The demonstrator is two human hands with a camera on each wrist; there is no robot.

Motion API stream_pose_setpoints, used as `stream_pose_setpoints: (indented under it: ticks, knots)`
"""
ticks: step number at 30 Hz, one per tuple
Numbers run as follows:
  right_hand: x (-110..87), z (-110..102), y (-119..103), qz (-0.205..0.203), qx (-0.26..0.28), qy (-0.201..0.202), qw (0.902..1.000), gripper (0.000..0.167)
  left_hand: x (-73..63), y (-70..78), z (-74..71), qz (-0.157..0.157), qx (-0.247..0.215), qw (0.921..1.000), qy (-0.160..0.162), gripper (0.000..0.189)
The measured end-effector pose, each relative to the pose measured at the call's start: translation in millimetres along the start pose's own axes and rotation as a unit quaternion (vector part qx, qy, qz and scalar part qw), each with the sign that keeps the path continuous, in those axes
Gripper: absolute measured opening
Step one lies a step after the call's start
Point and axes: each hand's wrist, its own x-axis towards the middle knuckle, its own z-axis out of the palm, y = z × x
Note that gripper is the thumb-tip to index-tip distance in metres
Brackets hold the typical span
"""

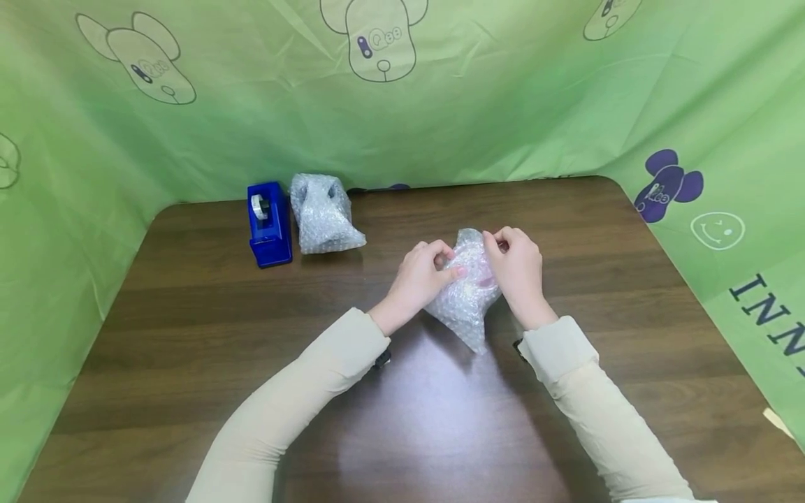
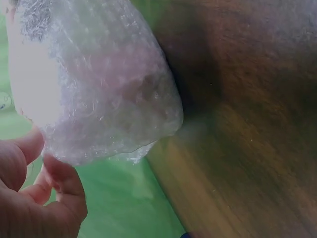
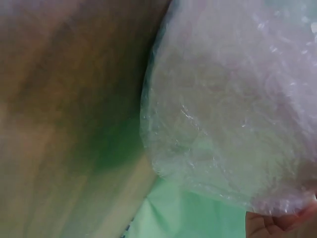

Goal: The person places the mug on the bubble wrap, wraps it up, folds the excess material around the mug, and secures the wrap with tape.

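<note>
A bubble-wrapped bundle (image 1: 462,304) is between both hands over the wooden table, with a pinkish patch showing faintly through the clear wrap. My left hand (image 1: 418,279) pinches the wrap at its left side, thumb and fingertips meeting on the film; the left wrist view shows this hand (image 2: 44,193) at the bundle's edge. On the upper right, my right hand (image 1: 518,272) pinches the wrap's edge between thumb and fingers. Only part of that hand (image 3: 275,225) appears in the right wrist view, at the wrap's lower corner. A loose pointed end of wrap hangs toward me.
At the back left stands a blue tape dispenser (image 1: 270,234) with a roll of tape (image 1: 259,207). Right beside it sits another bubble-wrapped bundle (image 1: 323,220). A green printed cloth (image 1: 251,119) encloses the table (image 1: 207,307) at the back and sides.
</note>
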Motion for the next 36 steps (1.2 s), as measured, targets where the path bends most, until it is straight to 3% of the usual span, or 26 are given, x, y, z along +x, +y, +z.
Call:
stream_pose_setpoints:
  ticks: [4,10,19,21,23,25,29,32,36]
  knots:
    - [-10.3,-8,4,-0.011,0.020,-0.036,0.9991,0.024,2.8,0.4,-1.3,0.001,-0.002,1.0000,-0.005,0.025]
    - [-21.8,-17,4,-0.024,0.007,-0.102,0.9945,0.038,5.9,2.1,-3.2,-0.011,-0.009,0.9998,-0.017,0.025]
    - [-23.3,-21,5,-0.027,-0.017,-0.116,0.9927,0.042,5.9,4.1,-1.8,-0.026,0.014,0.9993,-0.023,0.027]
    - [-22.5,-23,6,-0.028,-0.010,-0.130,0.9911,0.042,7.0,1.9,-0.5,-0.033,-0.002,0.9989,-0.032,0.033]
    - [-21.9,-25,8,-0.033,-0.003,-0.149,0.9883,0.043,9.1,-1.6,0.9,-0.043,-0.047,0.9969,-0.045,0.042]
    - [-21.3,-27,9,-0.039,0.004,-0.168,0.9850,0.045,11.9,-6.1,2.5,-0.062,-0.117,0.9892,-0.062,0.053]
    - [-20.2,-32,10,-0.055,0.012,-0.206,0.9770,0.049,16.1,-12.9,3.4,-0.121,-0.226,0.9608,-0.105,0.068]
    - [-20.1,-36,8,-0.052,0.009,-0.237,0.9702,0.053,18.0,-15.5,3.4,-0.159,-0.247,0.9467,-0.131,0.070]
    - [-20.9,-37,5,-0.045,-0.010,-0.274,0.9606,0.067,19.9,-16.9,4.1,-0.174,-0.243,0.9435,-0.143,0.069]
